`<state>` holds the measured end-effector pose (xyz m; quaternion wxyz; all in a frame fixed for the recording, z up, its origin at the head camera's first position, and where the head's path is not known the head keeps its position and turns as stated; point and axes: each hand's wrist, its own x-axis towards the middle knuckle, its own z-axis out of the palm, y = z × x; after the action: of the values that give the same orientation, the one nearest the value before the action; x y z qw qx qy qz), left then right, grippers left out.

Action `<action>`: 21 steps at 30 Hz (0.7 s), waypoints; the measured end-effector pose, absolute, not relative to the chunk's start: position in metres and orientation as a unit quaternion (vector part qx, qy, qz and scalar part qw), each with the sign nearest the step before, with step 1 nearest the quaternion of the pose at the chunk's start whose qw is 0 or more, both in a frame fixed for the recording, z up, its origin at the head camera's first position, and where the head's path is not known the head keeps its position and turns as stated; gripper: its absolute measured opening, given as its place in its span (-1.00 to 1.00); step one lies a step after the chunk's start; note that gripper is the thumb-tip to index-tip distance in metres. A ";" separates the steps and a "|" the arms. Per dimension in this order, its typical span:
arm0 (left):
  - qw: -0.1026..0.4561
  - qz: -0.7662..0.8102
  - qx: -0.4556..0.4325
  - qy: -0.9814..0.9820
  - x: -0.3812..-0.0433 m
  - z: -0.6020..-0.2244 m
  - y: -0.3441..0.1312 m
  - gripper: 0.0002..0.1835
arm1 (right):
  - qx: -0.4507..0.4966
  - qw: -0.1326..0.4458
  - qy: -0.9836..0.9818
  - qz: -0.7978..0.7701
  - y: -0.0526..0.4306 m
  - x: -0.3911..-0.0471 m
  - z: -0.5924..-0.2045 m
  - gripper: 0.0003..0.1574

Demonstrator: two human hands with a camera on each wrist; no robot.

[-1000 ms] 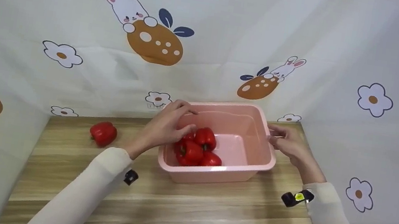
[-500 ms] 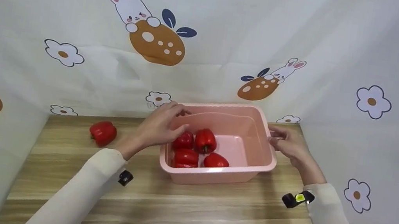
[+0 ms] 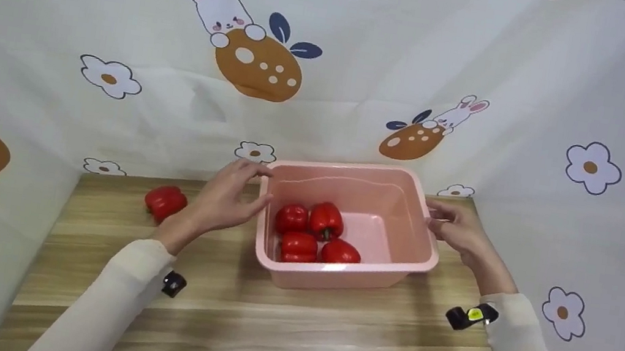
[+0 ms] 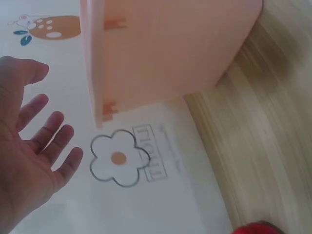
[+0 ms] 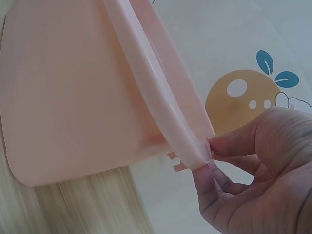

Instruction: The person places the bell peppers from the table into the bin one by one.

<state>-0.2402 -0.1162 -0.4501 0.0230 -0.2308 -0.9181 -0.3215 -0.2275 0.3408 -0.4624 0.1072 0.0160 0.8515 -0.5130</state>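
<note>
A pink plastic basin [image 3: 347, 275] stands on the wooden table, with several red bell peppers [image 3: 300, 248] grouped in its left half. My right hand [image 3: 456, 227] pinches the basin's right rim; the right wrist view shows thumb and fingers on either side of the rim [image 5: 163, 107]. At the basin's left side, my left hand [image 3: 225, 196] holds nothing, its fingers spread and loosely bent. In the left wrist view that hand [image 4: 34, 146] is apart from the basin's outer wall [image 4: 161, 53]. One more red bell pepper [image 3: 164, 203] lies on the table to the left, just beyond my left wrist.
The wooden table [image 3: 264, 329] runs toward me from the basin. Behind it and at both sides hangs a pale sheet [image 3: 358, 34] printed with rabbits and flowers. A black wrist camera [image 3: 173, 283] sits on my left wrist, another black device [image 3: 471, 315] on my right.
My left hand has drawn back leftward from over the basin to outside its rim. A pepper under it has settled apart from the others. The right hand stays on the rim.
</note>
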 end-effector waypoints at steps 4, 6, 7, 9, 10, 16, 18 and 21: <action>0.058 -0.323 -0.221 -0.919 -0.237 -0.458 -0.133 -0.46 | 0.013 0.100 0.852 -0.513 0.342 -0.227 -0.462 -0.33; 0.075 -0.329 -0.212 -0.917 -0.235 -0.464 -0.143 -0.44 | 0.017 0.103 0.853 -0.511 0.343 -0.227 -0.462 -0.32; 0.084 -0.334 -0.209 -0.916 -0.234 -0.467 -0.148 -0.44 | 0.019 0.105 0.853 -0.511 0.343 -0.227 -0.462 -0.32; 0.092 -0.338 -0.197 -0.916 -0.232 -0.473 -0.158 -0.42 | 0.024 0.111 0.853 -0.509 0.342 -0.227 -0.462 -0.31; 0.094 -0.340 -0.191 -0.916 -0.231 -0.476 -0.162 -0.42 | 0.025 0.112 0.853 -0.509 0.342 -0.228 -0.463 -0.31; 0.106 -0.347 -0.170 -0.916 -0.227 -0.492 -0.184 -0.42 | 0.018 0.113 0.845 -0.522 0.341 -0.228 -0.465 -0.30; 0.113 -0.352 -0.162 -0.915 -0.225 -0.495 -0.189 -0.42 | 0.015 0.112 0.843 -0.525 0.341 -0.227 -0.466 -0.31; 0.127 -0.364 -0.148 -0.911 -0.222 -0.500 -0.196 -0.41 | 0.010 0.111 0.842 -0.528 0.342 -0.227 -0.466 -0.31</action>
<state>-0.2217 -0.1961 -0.4998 0.1268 -0.1482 -0.9109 -0.3636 -0.2267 0.3421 -0.4664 0.1108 0.0102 0.8417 -0.5284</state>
